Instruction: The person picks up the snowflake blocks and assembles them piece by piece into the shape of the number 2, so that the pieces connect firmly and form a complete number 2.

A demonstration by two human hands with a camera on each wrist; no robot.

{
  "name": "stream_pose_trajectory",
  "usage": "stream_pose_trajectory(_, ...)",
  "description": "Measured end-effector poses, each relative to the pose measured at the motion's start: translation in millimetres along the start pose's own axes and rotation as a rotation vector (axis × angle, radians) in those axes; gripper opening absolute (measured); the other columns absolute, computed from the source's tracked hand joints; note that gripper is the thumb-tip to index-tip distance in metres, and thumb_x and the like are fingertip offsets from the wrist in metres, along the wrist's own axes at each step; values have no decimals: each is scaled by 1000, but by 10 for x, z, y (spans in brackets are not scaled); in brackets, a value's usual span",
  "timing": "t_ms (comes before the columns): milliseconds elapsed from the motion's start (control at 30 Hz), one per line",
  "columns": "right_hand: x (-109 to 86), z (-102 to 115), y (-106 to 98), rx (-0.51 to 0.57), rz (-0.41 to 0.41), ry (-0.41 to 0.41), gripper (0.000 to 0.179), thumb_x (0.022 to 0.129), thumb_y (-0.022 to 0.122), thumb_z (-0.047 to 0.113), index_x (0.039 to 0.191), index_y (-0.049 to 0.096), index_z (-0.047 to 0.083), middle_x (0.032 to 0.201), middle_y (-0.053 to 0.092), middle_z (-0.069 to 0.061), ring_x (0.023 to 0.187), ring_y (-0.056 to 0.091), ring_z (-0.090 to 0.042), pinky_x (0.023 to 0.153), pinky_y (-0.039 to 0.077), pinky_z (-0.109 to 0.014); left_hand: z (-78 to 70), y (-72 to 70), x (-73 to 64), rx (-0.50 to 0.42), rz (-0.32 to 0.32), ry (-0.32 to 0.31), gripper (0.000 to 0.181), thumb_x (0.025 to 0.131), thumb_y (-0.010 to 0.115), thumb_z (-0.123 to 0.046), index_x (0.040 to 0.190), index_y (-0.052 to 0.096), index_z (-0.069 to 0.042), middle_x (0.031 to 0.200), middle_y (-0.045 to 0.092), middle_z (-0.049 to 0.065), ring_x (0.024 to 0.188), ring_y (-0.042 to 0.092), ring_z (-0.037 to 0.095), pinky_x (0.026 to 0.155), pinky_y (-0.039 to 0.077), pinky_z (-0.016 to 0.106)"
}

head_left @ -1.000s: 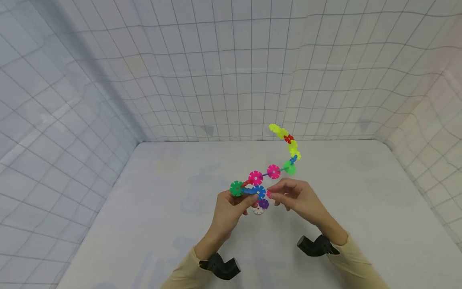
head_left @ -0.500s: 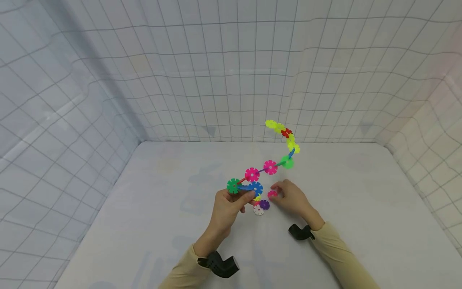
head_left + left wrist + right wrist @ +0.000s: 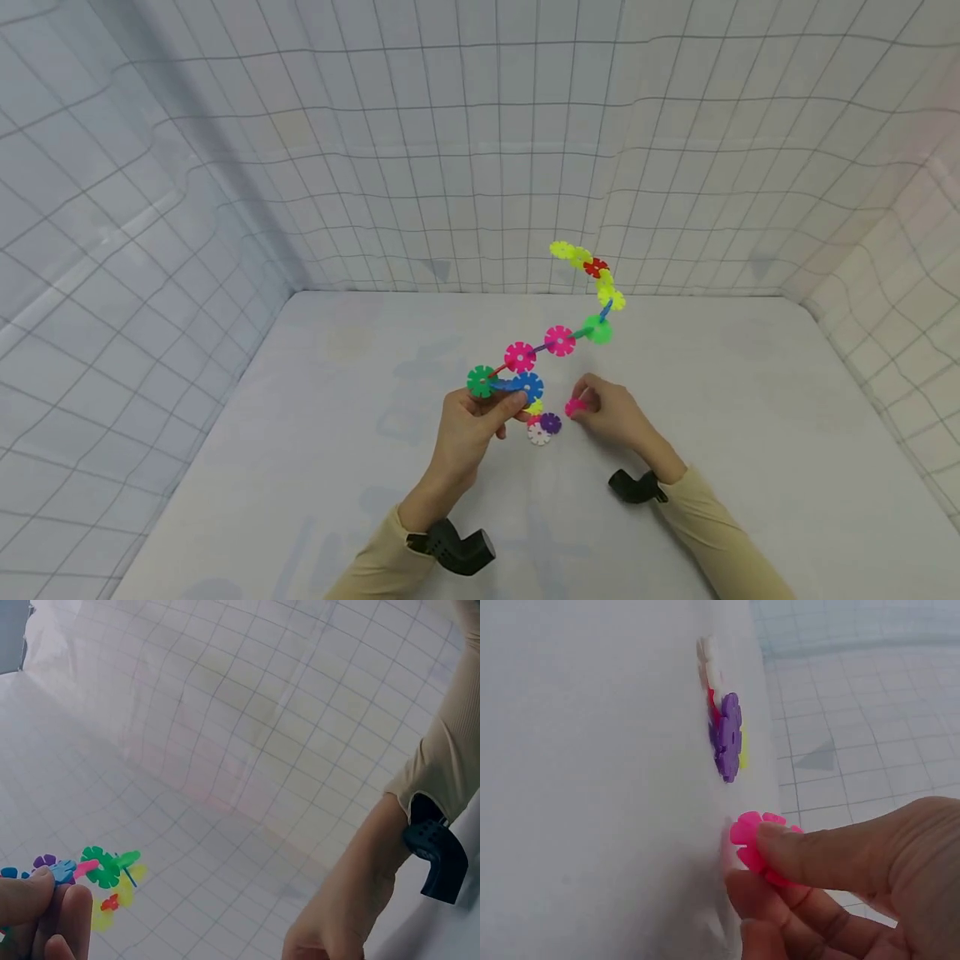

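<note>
My left hand [image 3: 472,423] pinches the blue end disc [image 3: 528,387] of a chain of notched plastic snowflake discs. From there the chain runs through a green disc [image 3: 482,382] and two pink ones, then curves up to several yellow discs and a red one [image 3: 596,267]. Low over the table, my right hand [image 3: 611,410] pinches a loose pink snowflake disc [image 3: 750,838] between thumb and fingers. Beside it on the table lies a small pile with a purple disc [image 3: 730,739] and a white disc [image 3: 538,434]; red and yellow ones are partly hidden.
A white table [image 3: 360,467] bears the loose discs. Grid-lined white sheeting [image 3: 450,167] rises behind it and at both sides. Each wrist carries a black camera mount [image 3: 456,550].
My right hand has dropped away from the chain toward the table and now pinches the pink disc beside the pile. The left hand has raised the chain slightly and shifted it a little left.
</note>
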State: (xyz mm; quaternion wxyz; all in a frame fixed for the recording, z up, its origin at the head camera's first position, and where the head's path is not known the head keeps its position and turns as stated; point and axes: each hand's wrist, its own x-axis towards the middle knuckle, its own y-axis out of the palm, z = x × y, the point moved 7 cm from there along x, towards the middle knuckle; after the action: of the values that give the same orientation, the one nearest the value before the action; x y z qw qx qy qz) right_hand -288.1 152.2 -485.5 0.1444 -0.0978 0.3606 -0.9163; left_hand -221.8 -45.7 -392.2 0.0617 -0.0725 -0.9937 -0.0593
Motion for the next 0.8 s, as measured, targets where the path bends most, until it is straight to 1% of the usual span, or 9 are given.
stream_pose_trajectory(133,-74,209,-172,97,-49,-93,19,81,73,4,95,61,10,78,62,4,68,57,-14,61,50,-29,-10,1,0,-17,4,2,19,89,67,-12,96,68,6,82,69,18,71,66,17,52,42,21)
stream_pose_trajectory(200,-124,352,-286,194,-73,-123,21,82,74,5,99,61,8,81,65,2,69,61,-17,61,52,-29,-20,4,2,-19,7,10,19,89,67,-12,96,68,6,83,68,20,71,66,19,52,42,21)
stream_pose_trajectory(267,-182,510,-401,315,-92,-147,25,82,75,7,102,60,6,83,67,-1,69,65,-20,59,54,-29,-28,0,2,-17,3,19,18,90,66,-11,96,68,6,82,68,21,72,66,22,52,42,21)
stream_pose_trajectory(367,-280,734,-545,488,-115,-194,25,81,74,3,101,58,1,82,68,-7,67,66,-24,57,54,-32,-32,-8,1,-13,-5,27,18,90,67,-11,95,68,6,79,69,16,72,66,25,51,42,21)
stream_pose_trajectory(400,-311,801,-582,529,-120,-210,24,81,73,1,100,58,0,82,68,-9,67,66,-24,56,54,-33,-31,-11,0,-12,-8,29,18,89,67,-11,95,68,6,79,69,14,72,66,26,51,42,21)
stream_pose_trajectory(467,-365,909,-630,594,-128,-240,20,82,71,-3,97,58,-3,82,68,-12,68,67,-25,56,54,-33,-34,-13,-1,-13,-11,34,18,89,67,-11,94,68,7,77,69,12,72,66,24,51,42,21)
stream_pose_trajectory(533,-403,985,-654,632,-132,-254,18,83,69,-6,96,57,-3,83,68,-14,69,67,-25,57,54,-33,-39,-11,-3,-18,-12,38,18,89,67,-11,94,68,7,78,69,14,71,66,21,51,42,21)
stream_pose_trajectory(733,-446,1057,-651,663,-153,-287,18,83,67,-8,97,57,-4,85,66,-18,70,67,-25,61,56,-34,-7,9,-2,-30,-8,16,18,89,67,-10,93,67,7,85,64,32,71,66,22,50,41,20)
stream_pose_trajectory(800,-459,1063,-648,657,-172,-304,19,82,68,-9,97,58,-4,85,67,-18,69,67,-26,63,56,-34,8,18,-3,-30,-4,3,19,89,67,-12,92,67,7,85,64,31,70,66,22,50,40,21)
